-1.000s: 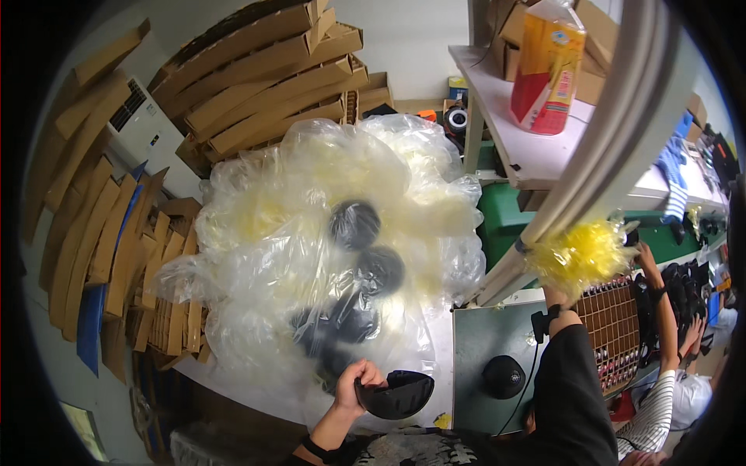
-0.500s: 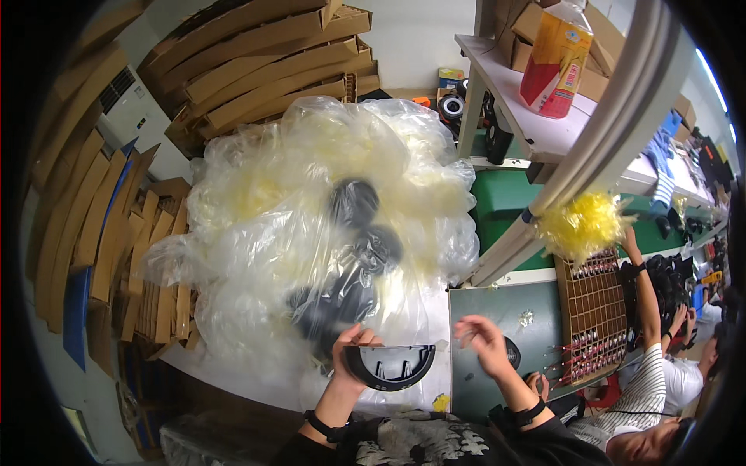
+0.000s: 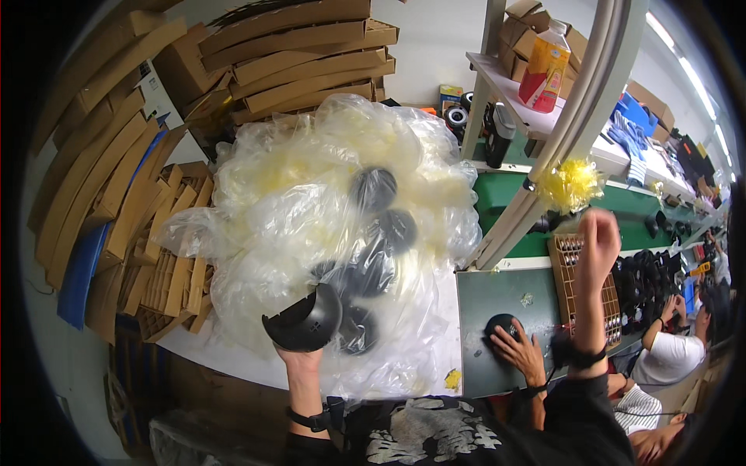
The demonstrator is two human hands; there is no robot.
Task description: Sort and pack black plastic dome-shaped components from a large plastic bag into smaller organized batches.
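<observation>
A black half-round plastic housing [image 3: 307,322] is held by my left hand [image 3: 298,359], which grips it from below, its curved outer side toward the right. Beyond it is a large heap of clear and yellowish plastic bags [image 3: 295,202], with several round black parts [image 3: 374,189] showing through the film. My right hand [image 3: 599,233] is raised at the right with fingers curled closed, just below a bunch of shiny yellow strips [image 3: 571,185] by the post. What those fingers hold, if anything, is hidden.
A co-worker's hand [image 3: 519,349] rests on a black round part [image 3: 501,328] on the dark green bench [image 3: 482,299]. A divided cardboard tray [image 3: 565,272] holds small parts. Cardboard stacks [image 3: 303,54] stand behind and left. A pale post [image 3: 536,186] and shelf [image 3: 513,97] rise at right.
My left hand has moved left and forward and tilted the housing. My right hand has swung right and up toward the yellow bunch. The co-worker's hand has come onto the round black part.
</observation>
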